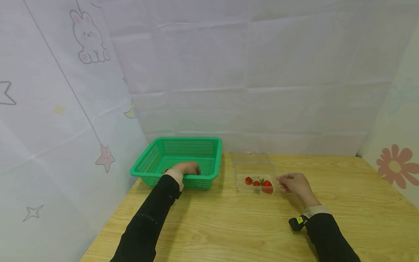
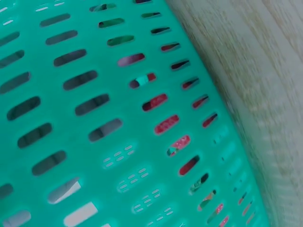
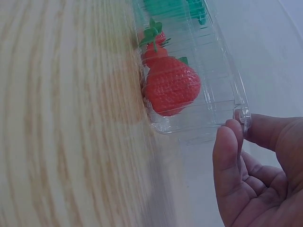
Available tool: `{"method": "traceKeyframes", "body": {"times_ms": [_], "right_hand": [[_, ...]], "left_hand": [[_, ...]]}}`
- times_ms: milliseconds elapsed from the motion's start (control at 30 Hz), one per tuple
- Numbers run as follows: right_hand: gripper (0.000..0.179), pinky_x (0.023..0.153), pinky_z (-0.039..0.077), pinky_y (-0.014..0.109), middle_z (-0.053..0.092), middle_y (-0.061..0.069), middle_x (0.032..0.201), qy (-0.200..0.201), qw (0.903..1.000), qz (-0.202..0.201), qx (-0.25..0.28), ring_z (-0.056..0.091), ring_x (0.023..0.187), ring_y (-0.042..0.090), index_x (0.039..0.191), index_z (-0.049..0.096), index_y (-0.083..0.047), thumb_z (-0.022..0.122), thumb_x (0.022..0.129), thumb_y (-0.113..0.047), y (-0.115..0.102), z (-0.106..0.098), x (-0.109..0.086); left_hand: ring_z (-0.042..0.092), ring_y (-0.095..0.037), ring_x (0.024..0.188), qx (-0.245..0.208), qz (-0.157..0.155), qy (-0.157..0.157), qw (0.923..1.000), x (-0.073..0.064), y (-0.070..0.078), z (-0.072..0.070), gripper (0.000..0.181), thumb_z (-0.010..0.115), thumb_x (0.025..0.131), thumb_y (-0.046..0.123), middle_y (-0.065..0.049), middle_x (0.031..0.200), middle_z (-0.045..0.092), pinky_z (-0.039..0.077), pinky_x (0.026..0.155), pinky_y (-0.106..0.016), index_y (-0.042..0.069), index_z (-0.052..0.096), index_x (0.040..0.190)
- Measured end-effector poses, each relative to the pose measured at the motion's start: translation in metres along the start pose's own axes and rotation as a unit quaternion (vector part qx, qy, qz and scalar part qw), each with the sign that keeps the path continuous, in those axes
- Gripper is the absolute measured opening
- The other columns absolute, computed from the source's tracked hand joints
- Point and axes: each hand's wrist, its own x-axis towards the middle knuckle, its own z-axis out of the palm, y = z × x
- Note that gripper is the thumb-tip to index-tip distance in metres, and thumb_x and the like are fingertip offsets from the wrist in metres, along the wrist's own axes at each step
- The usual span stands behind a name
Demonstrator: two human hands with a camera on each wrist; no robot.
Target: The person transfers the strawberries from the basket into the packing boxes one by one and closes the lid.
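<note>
Pinching the clear plastic box at its right rim with the right hand, thumb and fingertip together on the edge. Reaching into the green basket with the left hand; cannot tell if gripping, with fingertips hidden. Inside the box: strawberry beside smaller red fruits. Through basket slots: red slivers, hard to identify. Cut off at bottom of head view: black sleeves.

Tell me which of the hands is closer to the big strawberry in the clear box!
Right. The right hand pinches the rim of the clear box, just beside the strawberry. The left hand is inside the green basket, farther off.
</note>
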Motion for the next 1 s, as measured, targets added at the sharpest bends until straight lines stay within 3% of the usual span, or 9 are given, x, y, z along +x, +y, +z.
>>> {"method": "traceKeyframes", "body": {"times_ms": [300,567,1000], "right_hand": [[0.039,0.065,0.057,0.032,0.067,0.018,0.091,0.000,1.0000,0.001,-0.005,0.065,0.074,0.019,0.117,0.058,0.014,0.060,0.098,-0.020,-0.001,-0.001,0.000],[0.039,0.065,0.057,0.033,0.066,0.020,0.093,-0.003,1.0000,-0.001,0.004,0.066,0.074,0.022,0.117,0.058,0.014,0.060,0.099,-0.020,0.002,0.000,-0.001],[0.038,0.066,0.058,0.033,0.066,0.019,0.092,-0.004,1.0000,-0.006,-0.003,0.066,0.074,0.021,0.117,0.058,0.015,0.059,0.099,-0.019,-0.001,0.000,-0.004]], "left_hand": [[0.054,-0.032,0.120,0.000,-0.010,0.004,0.9999,0.000,0.004,0.002,0.025,0.059,0.097,0.010,-0.009,0.125,0.062,0.048,0.094,-0.044,0.008,0.069,0.120],[0.052,-0.033,0.123,-0.006,-0.007,0.002,1.0000,0.002,0.001,0.002,0.027,0.055,0.099,0.005,-0.010,0.128,0.061,0.047,0.096,-0.045,0.007,0.068,0.122],[0.063,-0.022,0.094,-0.006,-0.003,0.041,0.9991,-0.009,0.005,-0.003,0.015,0.066,0.092,0.007,-0.001,0.102,0.068,0.054,0.077,-0.037,0.015,0.076,0.101]]}}
